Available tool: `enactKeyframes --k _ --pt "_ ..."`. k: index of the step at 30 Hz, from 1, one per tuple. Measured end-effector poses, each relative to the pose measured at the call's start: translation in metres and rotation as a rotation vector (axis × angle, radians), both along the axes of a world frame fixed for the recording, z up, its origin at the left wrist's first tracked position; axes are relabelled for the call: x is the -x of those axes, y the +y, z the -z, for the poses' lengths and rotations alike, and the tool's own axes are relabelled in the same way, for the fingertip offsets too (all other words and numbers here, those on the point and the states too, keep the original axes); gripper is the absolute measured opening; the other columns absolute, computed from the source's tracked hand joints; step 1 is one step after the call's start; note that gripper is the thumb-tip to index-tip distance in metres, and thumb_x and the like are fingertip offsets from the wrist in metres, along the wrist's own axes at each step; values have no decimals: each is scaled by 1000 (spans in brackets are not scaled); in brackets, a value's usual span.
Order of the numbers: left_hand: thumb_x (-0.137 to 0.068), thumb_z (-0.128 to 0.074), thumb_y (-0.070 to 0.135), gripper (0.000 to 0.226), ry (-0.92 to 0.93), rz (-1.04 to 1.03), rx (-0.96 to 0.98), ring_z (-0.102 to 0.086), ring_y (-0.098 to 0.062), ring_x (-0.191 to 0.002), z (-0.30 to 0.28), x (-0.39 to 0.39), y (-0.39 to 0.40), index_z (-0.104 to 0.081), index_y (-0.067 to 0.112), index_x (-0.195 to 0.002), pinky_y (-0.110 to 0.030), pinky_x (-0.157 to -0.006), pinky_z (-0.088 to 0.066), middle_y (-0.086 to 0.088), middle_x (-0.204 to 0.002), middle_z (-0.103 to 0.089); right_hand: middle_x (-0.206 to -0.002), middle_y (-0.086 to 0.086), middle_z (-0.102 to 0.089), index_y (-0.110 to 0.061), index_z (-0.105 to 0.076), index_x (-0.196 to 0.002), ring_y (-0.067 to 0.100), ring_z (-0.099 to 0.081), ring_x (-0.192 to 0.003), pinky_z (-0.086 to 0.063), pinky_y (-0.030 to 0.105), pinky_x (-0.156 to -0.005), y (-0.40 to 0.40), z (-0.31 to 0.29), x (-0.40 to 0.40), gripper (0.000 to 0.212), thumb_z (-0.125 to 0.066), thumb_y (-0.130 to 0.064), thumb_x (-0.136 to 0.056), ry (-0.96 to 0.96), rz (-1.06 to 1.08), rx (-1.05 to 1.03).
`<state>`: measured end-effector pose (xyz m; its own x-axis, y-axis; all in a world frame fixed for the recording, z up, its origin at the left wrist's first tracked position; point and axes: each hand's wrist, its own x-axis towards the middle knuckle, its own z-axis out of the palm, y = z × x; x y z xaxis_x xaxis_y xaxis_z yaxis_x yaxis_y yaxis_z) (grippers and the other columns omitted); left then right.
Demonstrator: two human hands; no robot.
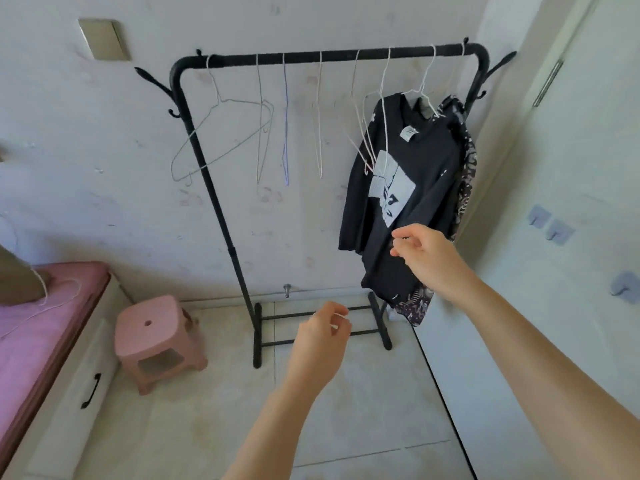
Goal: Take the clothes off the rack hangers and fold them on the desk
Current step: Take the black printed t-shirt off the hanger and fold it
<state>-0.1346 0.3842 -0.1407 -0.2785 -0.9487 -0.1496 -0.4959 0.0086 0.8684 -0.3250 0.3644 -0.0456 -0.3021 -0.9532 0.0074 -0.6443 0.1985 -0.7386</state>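
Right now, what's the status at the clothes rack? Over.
Right hand reaching at black printed shirt, fingers loosely curled. Left hand empty, low. Patterned garment hangs behind. Empty wire hangers alongside.

Black rack [214, 188] against far wall, several bare wire hangers [221, 133] on bar. Black printed shirt [408, 188] hangs at right end, patterned garment [465, 174] behind it. Right hand [429, 258] at shirt's lower part, fingers loosely curled; grip unclear. Left hand [320, 344] lower, curled, holding nothing. Pink stool [156, 337] left, near desk [45, 327].
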Motion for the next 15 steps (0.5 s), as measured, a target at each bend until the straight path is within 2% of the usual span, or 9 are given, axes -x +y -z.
enactKeyframes --k 3,5,8,11,13,14,15 --pt "-98 -46 24 16 -3 79 50 -64 -19 -82 -21 35 -58 -58 27 -109 -33 -61 -52 5 -91 -66 -101 -4 -69 -23 -59 -117 14 -61 -97 -43 26 -80 -45 -18 34 24 -48 -27 -96 3 60 24" --pt "-98 -47 24 17 -15 123 84 -63 -17 -86 -33 61 -91 -57 26 -112 -31 -65 -52 4 -94 -65 -106 -3 -68 -26 -59 -115 16 -61 -95 -44 26 -76 -71 -30 56 23 -47 -29 -96 14 88 30" --pt "-98 -47 22 20 -26 185 156 -64 -18 -83 -50 104 -136 -58 22 -115 -31 -65 -52 0 -95 -66 -111 -3 -66 -23 -59 -120 18 -60 -100 -44 30 -85 -108 -47 90 29 -46 -30 -95 56 115 47" --pt "-98 -48 20 22 -32 218 221 -64 -19 -83 -65 149 -175 -58 19 -117 -33 -72 -54 3 -95 -67 -109 -5 -62 -19 -57 -124 19 -59 -102 -42 29 -87 -145 -61 126 31 -48 -29 -96 77 114 67" --pt "-98 -48 21 24 -39 232 247 -62 -15 -88 -70 181 -200 -57 18 -120 -33 -79 -54 8 -104 -66 -103 -4 -60 -17 -58 -124 19 -59 -100 -41 29 -86 -170 -68 153 32 -49 -29 -96 97 116 77" --pt "-97 -48 21 25 -32 230 258 -61 -15 -90 -73 196 -212 -56 18 -121 -34 -83 -53 8 -111 -66 -97 1 -62 -12 -60 -122 20 -60 -95 -43 30 -85 -182 -71 164 32 -48 -28 -96 104 115 85" --pt "-97 -48 21 27 -28 225 260 -60 -15 -93 -75 211 -223 -56 19 -122 -35 -86 -52 8 -117 -64 -93 13 -62 -5 -60 -118 24 -59 -88 -45 32 -84 -193 -74 175 33 -47 -25 -95 106 115 90"
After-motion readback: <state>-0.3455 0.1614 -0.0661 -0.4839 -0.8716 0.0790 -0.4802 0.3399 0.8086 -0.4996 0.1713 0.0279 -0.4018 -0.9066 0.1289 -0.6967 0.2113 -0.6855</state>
